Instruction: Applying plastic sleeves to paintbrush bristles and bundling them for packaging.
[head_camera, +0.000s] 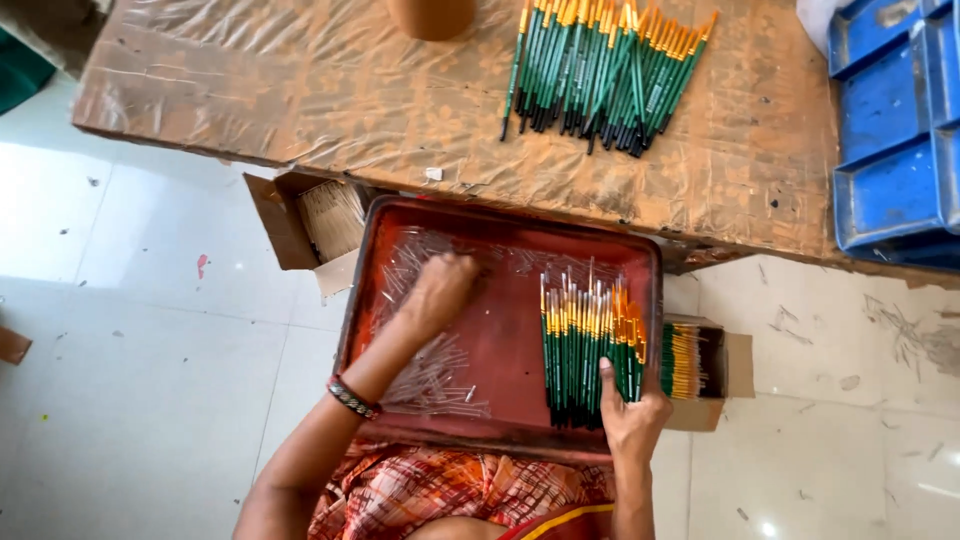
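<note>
The left hand (441, 285) is curled, fingers bunched down into a loose scatter of thin clear plastic tubes (432, 375) lying in the left half of a shallow red rectangular tray (500, 335). Whether the fingers have pinched a tube cannot be told from here, since the hand hides its own fingertips. A beaded bracelet (352, 398) circles that wrist.

The right hand (633, 412) sits at the near right corner of the tray, thumb pressed against a bundle of green-handled paintbrushes with yellow ferrules (585, 345), holding the near ends of the brushes. The bundle lies upright in the right half of the tray, tips pointing far. The two hands are well apart.

Just right of the tray, an open cardboard box (700, 365) holds more brushes. To the far left, another cardboard box (300, 225) holds pale thin sticks.

Beyond the tray stands a brown plastic-covered wooden table (330, 95), with a fanned pile of green brushes (605, 70) on it. Blue plastic trays (890, 130) are stacked at the far right. The floor is pale tile (140, 330).
</note>
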